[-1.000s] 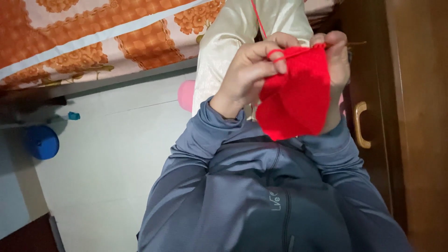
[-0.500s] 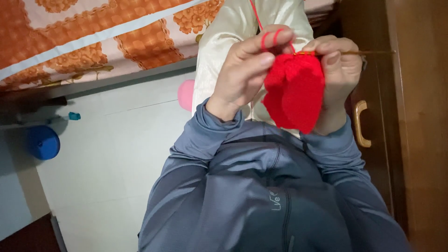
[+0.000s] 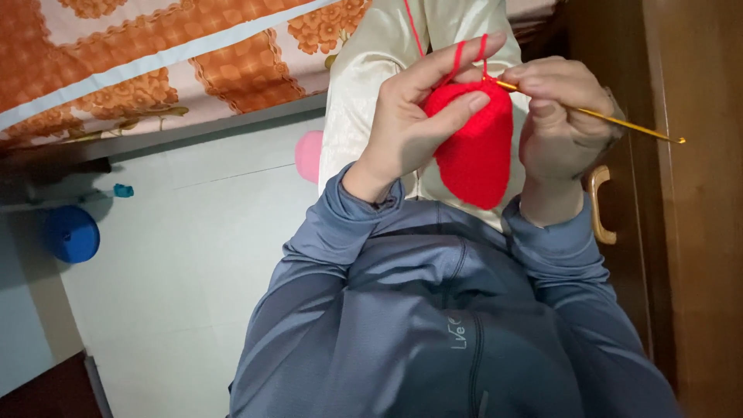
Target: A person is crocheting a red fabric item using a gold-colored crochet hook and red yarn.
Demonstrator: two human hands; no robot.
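Observation:
A red crocheted piece [image 3: 474,143] hangs between my two hands in front of my chest. My left hand [image 3: 414,116] pinches its upper left edge, and red yarn [image 3: 457,58] loops over the raised forefinger and runs up out of view. My right hand [image 3: 561,116] holds a thin golden crochet hook [image 3: 619,122], whose tip sits at the top edge of the red piece and whose handle points right. Both arms wear grey-blue sleeves.
Cream satin fabric [image 3: 371,70] covers my lap. An orange patterned bedspread [image 3: 155,62] lies at upper left. A wooden cupboard with a curved handle [image 3: 597,209] stands at right. On the pale floor are a blue round container [image 3: 71,232] and a pink object [image 3: 308,155].
The red piece has moved down and now hangs narrower. My right hand has turned, and the golden hook now shows, sticking out to the right.

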